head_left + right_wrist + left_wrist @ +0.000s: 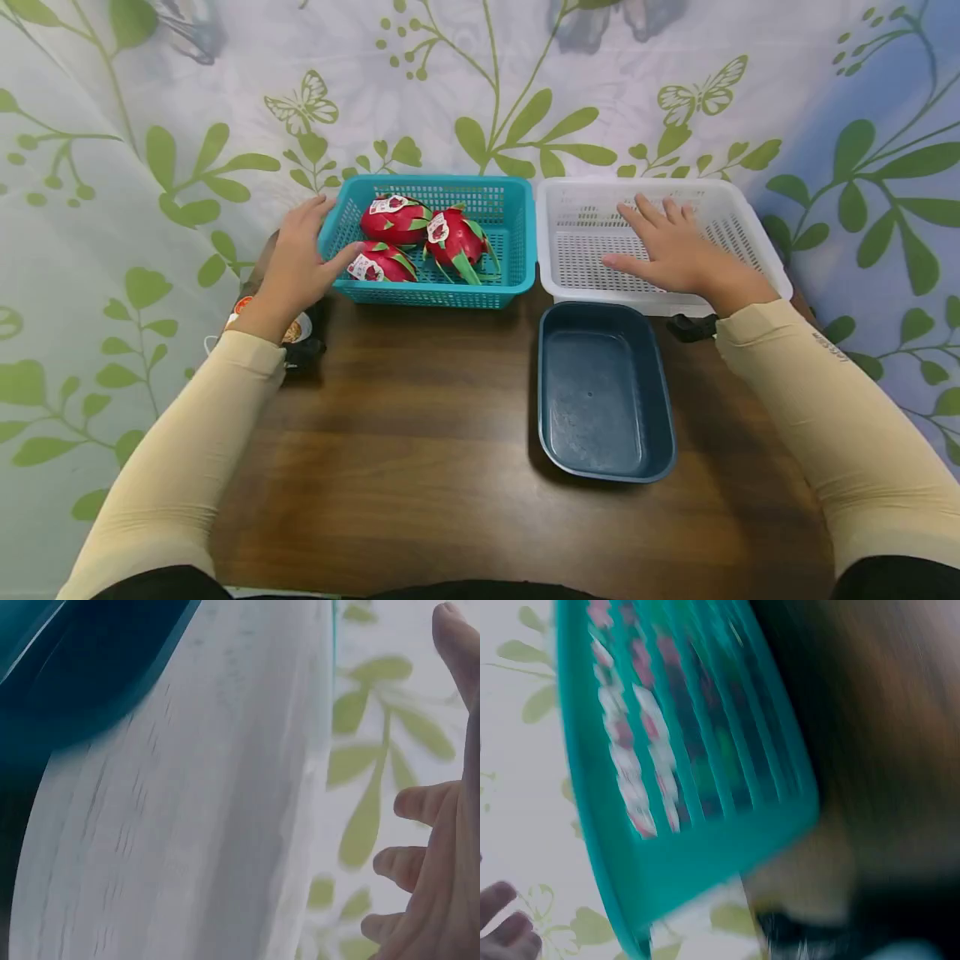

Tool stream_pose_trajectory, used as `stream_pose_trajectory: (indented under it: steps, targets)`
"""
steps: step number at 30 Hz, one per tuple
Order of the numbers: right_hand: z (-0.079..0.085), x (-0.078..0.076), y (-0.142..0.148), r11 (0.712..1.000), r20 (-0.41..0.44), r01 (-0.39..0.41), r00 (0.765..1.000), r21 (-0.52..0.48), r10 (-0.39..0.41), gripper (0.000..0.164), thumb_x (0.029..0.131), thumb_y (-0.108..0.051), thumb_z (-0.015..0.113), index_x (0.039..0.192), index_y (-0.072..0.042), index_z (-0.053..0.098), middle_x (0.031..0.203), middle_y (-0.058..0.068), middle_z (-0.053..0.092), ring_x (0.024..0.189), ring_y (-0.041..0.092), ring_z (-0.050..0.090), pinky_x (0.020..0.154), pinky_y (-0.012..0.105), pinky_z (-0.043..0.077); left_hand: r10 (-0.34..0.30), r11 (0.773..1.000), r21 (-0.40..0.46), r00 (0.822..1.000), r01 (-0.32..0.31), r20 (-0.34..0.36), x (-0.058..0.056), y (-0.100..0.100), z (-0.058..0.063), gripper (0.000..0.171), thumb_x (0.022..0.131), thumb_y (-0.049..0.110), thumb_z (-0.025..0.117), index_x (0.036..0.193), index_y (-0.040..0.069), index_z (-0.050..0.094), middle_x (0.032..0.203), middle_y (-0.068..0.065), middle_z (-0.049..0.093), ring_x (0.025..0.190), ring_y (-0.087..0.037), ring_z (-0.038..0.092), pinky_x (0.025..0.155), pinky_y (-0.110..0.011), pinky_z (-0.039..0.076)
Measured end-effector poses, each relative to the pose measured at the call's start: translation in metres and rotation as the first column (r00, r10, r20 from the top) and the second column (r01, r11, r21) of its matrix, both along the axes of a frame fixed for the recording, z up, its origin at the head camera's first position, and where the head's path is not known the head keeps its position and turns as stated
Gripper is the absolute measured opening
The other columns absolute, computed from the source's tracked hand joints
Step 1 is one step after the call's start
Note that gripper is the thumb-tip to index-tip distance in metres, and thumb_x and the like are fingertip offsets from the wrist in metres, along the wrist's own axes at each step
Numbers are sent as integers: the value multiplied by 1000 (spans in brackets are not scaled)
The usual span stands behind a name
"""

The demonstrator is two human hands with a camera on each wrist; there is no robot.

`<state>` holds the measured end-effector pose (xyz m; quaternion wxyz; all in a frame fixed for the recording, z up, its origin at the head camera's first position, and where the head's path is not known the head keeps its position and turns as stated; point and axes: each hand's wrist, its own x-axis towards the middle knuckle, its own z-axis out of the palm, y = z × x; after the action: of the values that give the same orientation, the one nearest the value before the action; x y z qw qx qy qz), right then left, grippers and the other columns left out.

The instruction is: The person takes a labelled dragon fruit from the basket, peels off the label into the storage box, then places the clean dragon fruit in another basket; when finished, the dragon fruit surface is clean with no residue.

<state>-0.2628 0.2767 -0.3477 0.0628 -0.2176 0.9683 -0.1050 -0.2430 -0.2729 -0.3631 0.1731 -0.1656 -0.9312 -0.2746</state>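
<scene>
Three dragon fruits (395, 218) with white stickers lie in a teal plastic basket (435, 295) at the back of the table. My left hand (297, 254) is at the left end of this basket, fingers extended and thumb over the rim by the nearest fruit; whether it touches cannot be told. In the left wrist view the basket (705, 847) is blurred, with only fingertips (510, 930) showing at the edge. Over the white basket (637, 190), my right hand (667, 250) is spread with nothing in it. The right wrist view shows its fingers (420, 802) apart from the white basket (172, 825).
A dark blue plastic basin (606, 392) stands on the brown wooden table (397, 433), just in front of the white basket. Behind hangs a leaf-patterned cloth (420, 100). Part of a dark object with a printed label (300, 327) shows beneath my left wrist.
</scene>
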Motion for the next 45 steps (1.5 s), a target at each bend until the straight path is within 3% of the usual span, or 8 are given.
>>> stream_pose_trajectory:
  steps: [3,7,10,15,17,25,34,45]
  targets:
    - [1,-3,-27,998,-15,-48,999,-39,47,100,101,-71,49,170,-9,11,173,23,1,153,53,-11,118,65,-13,82,967,253,984,-40,-157,14,12,-9,53,99,22,76,143,-2,60,142,-18,60,124,-34,59,102,-50,51]
    - [4,-7,-74,987,-22,-137,990,-88,136,98,102,-67,54,169,-9,13,174,20,5,156,48,-6,121,62,-9,231,820,565,956,-90,-182,34,29,-23,28,99,13,74,121,-3,71,112,-10,71,101,-21,64,85,-32,51]
    - [4,-8,-114,968,-39,-226,974,-110,223,97,101,-61,61,169,-7,16,173,20,8,156,48,0,123,61,-2,316,618,770,947,-158,-59,48,42,-36,19,99,10,73,111,-4,71,97,-6,67,86,-16,62,74,-25,48]
    - [-4,-8,-177,922,-29,-342,939,-181,342,94,100,-51,71,167,-7,23,173,17,17,157,40,11,123,56,20,227,109,956,943,-273,243,57,61,-55,13,100,7,70,105,0,60,89,-9,58,71,-19,58,61,-26,54]
    - [-8,-9,-198,905,-31,-373,927,-205,375,92,100,-49,71,167,-7,25,171,15,23,157,35,17,122,51,25,122,-57,948,940,-314,319,56,67,-60,16,102,9,69,107,1,55,93,-11,55,76,-20,57,66,-29,57]
    - [-17,-12,-266,872,-74,-434,900,-225,429,76,102,-31,72,164,-8,35,164,9,40,150,25,34,120,36,32,-226,-415,829,925,-375,305,44,81,-73,39,111,18,56,144,5,40,127,-15,48,110,-25,54,103,-38,50]
    - [-25,-39,-317,901,-9,-398,915,-175,403,81,96,-29,80,164,-14,37,163,3,42,150,19,35,116,30,36,-245,-531,783,943,-325,226,40,77,-86,22,109,15,60,125,1,52,103,-13,58,92,-24,62,91,-35,59]
    - [-26,-55,-330,908,142,-412,897,-78,419,91,96,-29,80,168,-17,26,166,4,37,150,22,34,117,37,37,-218,-507,807,951,-303,220,43,80,-92,20,107,13,65,119,3,53,100,-13,60,90,-25,65,93,-37,58]
